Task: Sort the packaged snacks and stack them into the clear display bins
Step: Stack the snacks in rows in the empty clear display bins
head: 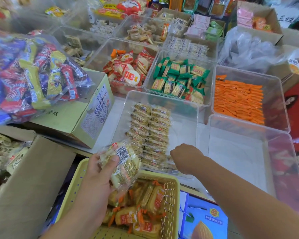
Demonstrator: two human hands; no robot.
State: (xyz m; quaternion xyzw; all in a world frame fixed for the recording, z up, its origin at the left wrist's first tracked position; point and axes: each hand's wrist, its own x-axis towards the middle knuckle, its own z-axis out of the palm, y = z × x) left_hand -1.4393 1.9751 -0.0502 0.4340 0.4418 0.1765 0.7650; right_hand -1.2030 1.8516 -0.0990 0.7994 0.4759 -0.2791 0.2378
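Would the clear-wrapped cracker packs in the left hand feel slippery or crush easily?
Probably slick: the cracker packs wear glossy film, and the left hand clamps them by thumb. Likely light, since one hand holds several. Crackers may snap if squeezed.

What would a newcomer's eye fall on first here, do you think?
The left hand gripping a clear-wrapped snack pack above the yellow basket at the bottom stands out first. The right hand reaches into a clear bin holding two neat rows of packs. Brightest are the orange packets at right and the bag of mixed snacks upper left.
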